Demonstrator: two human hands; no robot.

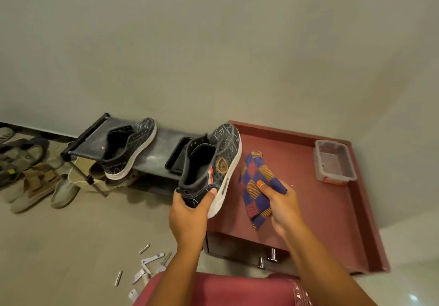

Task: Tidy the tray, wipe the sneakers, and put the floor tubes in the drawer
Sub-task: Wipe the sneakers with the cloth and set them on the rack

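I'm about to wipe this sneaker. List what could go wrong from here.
1. The left hand grips the sneaker only at its heel, so hard rubbing might twist it loose.
2. The cloth is bunched in the right hand, so little of it may reach the shoe.
3. Tubes lie on the floor near the knees; shifting could crush them.

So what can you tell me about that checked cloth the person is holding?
The purple, orange and red checked woven cloth is crumpled and soft-looking. The right hand grips its middle, thumb on top, so its ends stick out above and below. It hangs over the dark red cabinet top, beside the held black sneaker, not touching it.
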